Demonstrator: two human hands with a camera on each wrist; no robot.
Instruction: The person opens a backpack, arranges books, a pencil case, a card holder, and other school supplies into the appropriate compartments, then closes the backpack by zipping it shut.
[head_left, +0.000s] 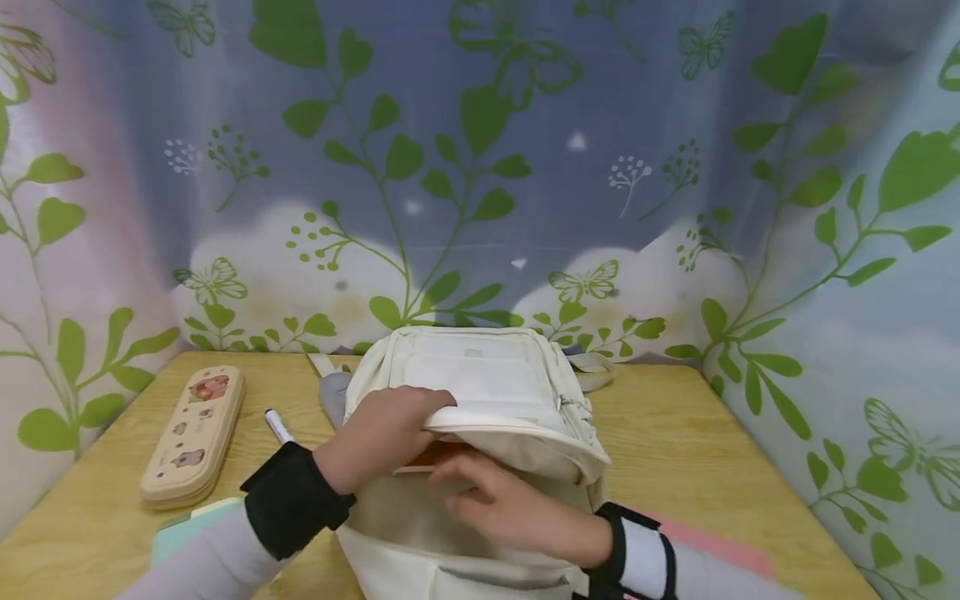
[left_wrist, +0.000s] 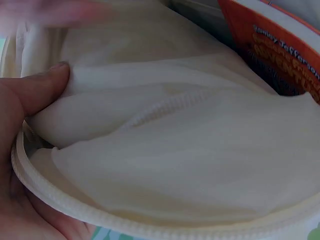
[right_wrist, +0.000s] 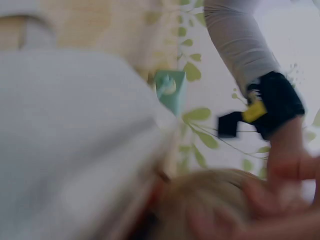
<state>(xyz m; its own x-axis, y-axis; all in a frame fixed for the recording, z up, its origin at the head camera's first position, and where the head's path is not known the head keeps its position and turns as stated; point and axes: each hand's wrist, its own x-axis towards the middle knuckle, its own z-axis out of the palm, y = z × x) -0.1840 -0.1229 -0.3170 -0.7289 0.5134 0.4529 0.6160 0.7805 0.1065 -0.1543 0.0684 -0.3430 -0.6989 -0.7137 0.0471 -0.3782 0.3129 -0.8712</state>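
A cream backpack (head_left: 472, 367) lies on the wooden table with its main compartment unzipped toward me. My left hand (head_left: 390, 433) grips the zippered edge of its lifted flap, thumb on the inner side in the left wrist view (left_wrist: 37, 92). Inside the bag stands an orange book (left_wrist: 280, 45) with printed lettering; only part of it shows. Over the opening hovers my right hand (head_left: 502, 500), fingers loosely bent, with nothing visible in them. The right wrist view is blurred, and the bottom of the bag is hidden.
To the left lie a cream pencil case (head_left: 187, 442) with cartoon pictures, a white marker (head_left: 278, 427) and a teal book-like item (head_left: 187, 537). Something flat and pink (head_left: 720, 542) lies at the right, partly under the right forearm. A leaf-patterned curtain (head_left: 480, 167) surrounds the table.
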